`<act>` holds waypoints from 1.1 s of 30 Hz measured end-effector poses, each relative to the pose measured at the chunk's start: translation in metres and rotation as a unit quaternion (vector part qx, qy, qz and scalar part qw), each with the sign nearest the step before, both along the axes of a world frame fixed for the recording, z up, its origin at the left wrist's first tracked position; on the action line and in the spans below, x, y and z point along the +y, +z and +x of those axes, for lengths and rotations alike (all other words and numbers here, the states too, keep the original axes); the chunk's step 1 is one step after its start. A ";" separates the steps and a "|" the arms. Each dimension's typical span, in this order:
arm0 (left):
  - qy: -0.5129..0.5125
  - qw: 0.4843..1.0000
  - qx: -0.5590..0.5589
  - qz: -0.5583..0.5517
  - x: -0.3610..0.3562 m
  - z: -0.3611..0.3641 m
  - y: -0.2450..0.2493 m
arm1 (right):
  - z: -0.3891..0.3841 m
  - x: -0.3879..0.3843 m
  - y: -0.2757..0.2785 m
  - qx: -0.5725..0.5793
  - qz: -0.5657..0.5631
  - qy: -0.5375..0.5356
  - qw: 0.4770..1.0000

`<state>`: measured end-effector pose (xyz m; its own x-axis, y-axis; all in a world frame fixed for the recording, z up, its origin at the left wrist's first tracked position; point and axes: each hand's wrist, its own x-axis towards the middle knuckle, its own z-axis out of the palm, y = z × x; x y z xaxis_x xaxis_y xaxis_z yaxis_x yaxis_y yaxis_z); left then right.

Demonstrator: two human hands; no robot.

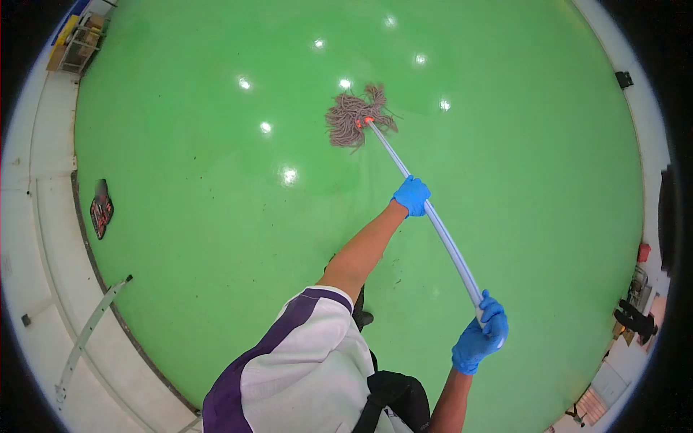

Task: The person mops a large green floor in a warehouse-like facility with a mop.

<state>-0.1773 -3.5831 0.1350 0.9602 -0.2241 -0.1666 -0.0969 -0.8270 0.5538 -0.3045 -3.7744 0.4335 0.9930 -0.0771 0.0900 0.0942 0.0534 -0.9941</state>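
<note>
A string mop stretches across the middle of the head view, its light blue handle (451,249) slanting from lower right to upper left. The grey-brown mop head (350,120) lies spread on the green floor, with an orange joint (368,120) at the handle's end. My left hand (412,196), in a blue glove, is wrapped around the handle partway along it. Close to the handle's upper end, my right hand (482,333), also gloved in blue, is closed around it with its fingers curled.
Glossy green floor (216,238) surrounds me, with small dark specks on it. A dark and red object (102,209) is by the left wall. A rack (81,45) stands at the upper left. Along the right edge are a red item (644,252) and a black object (635,321).
</note>
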 end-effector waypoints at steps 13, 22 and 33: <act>0.154 0.987 -0.036 0.007 -0.029 -0.263 0.028 | -0.085 -0.052 0.023 0.104 0.143 0.185 0.967; 0.063 0.974 -0.193 -0.103 -0.126 -0.294 0.007 | -0.245 -0.113 0.078 0.021 -0.068 0.099 0.993; -0.049 0.998 -0.038 -0.013 -0.093 -0.284 -0.007 | -0.255 -0.117 -0.008 0.032 0.089 -0.041 0.995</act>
<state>-0.4612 -3.6762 0.1284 0.9429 -0.3215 -0.0871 -0.2197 -0.7968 0.5629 -0.5592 -3.8914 0.4252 0.9859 -0.1673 0.0051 0.0430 0.2236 -0.9737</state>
